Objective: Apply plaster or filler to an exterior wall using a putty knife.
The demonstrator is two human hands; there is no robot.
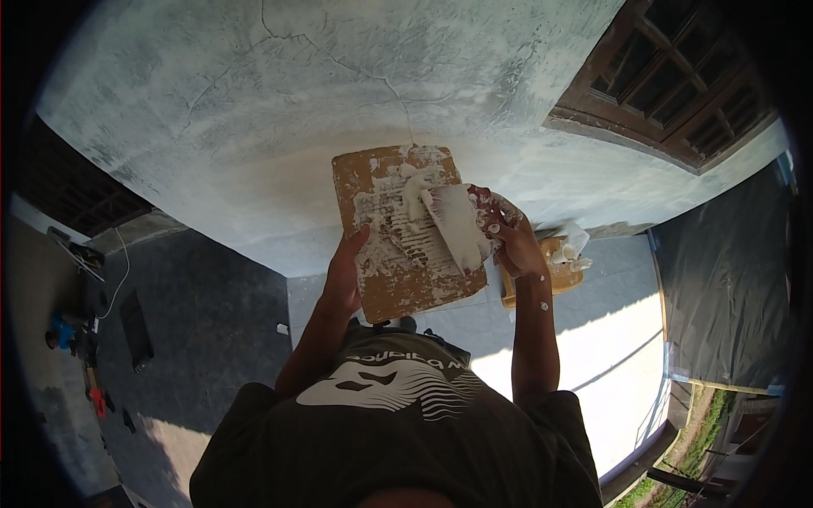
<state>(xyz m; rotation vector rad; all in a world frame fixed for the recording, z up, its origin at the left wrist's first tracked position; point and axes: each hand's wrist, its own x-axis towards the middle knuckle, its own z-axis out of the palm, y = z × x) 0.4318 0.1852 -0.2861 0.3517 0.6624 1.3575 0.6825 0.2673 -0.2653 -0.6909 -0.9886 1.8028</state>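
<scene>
My left hand (345, 271) grips the left edge of a brown board (415, 296), its thumb lying on the face. White putty (413, 193) is smeared across the board in ridges and a thicker lump. A wide putty knife (457, 227) is in my right hand (518, 244), whose fingers wrap round its red, putty-spattered handle. The blade carries white putty and lies over the board's right side; whether it touches the board I cannot tell. Spots of putty mark my right fingers and wrist.
Ahead stands a pale wall (279, 93) with thin cracks. A brown-framed window (660, 80) is at upper right. Brown cardboard (559, 275) with a clear plastic bag lies on the floor to the right. Dark sheeting (728, 279) hangs farther right. A white cord (127, 262) trails at left.
</scene>
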